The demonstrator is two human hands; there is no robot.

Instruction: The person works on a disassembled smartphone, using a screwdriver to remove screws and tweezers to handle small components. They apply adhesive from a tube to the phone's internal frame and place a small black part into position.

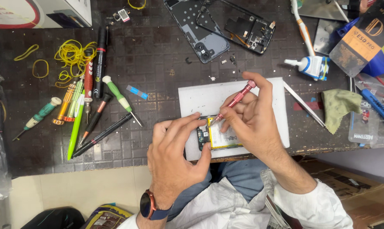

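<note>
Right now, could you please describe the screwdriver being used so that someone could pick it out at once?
Start at the white mat on the dark tiled bench, where an opened phone lies. The right hand holds a slim screwdriver tip-down on that phone. Its metallic pink-red handle sets it apart from the green and black tools lying off to the left.

We see the right hand (253, 118) in a fingertip grip on a slim red metal screwdriver (236, 99), its tip down on the opened black smartphone with a yellow battery (219, 138). Just left of that grip, the left hand (175, 157) steadies the phone on a white rectangular mat (204, 97) on the dark tabletop (158, 51).
</note>
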